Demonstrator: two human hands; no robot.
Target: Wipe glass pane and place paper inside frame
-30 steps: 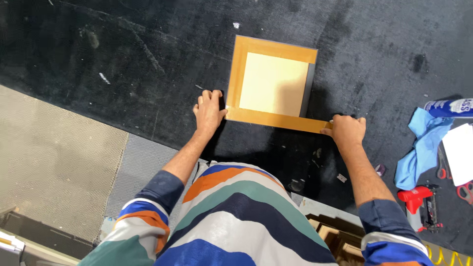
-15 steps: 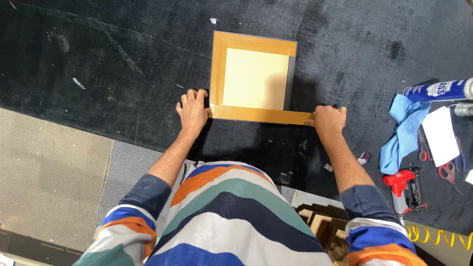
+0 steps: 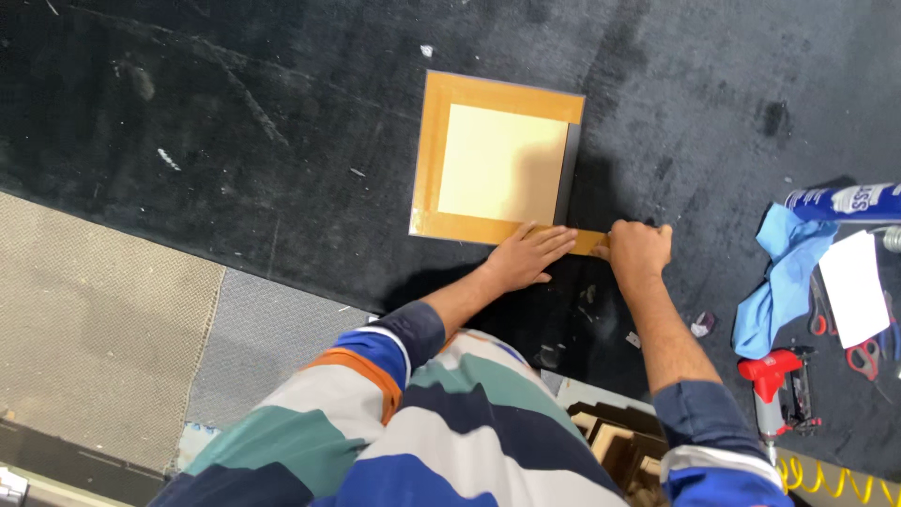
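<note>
My left hand (image 3: 527, 255) has slid right along the brown tape strip (image 3: 469, 227), pressing flat; my right hand (image 3: 639, 250) pinches its end.

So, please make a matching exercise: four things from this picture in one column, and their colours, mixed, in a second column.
Things:
1. cloth
2. square panel
3. power tool
4. coiled hose

Colours:
A. red and black
B. yellow
C. light blue
D. tan with a brown tape border

Pairs: 1-C, 2-D, 3-A, 4-B
</note>
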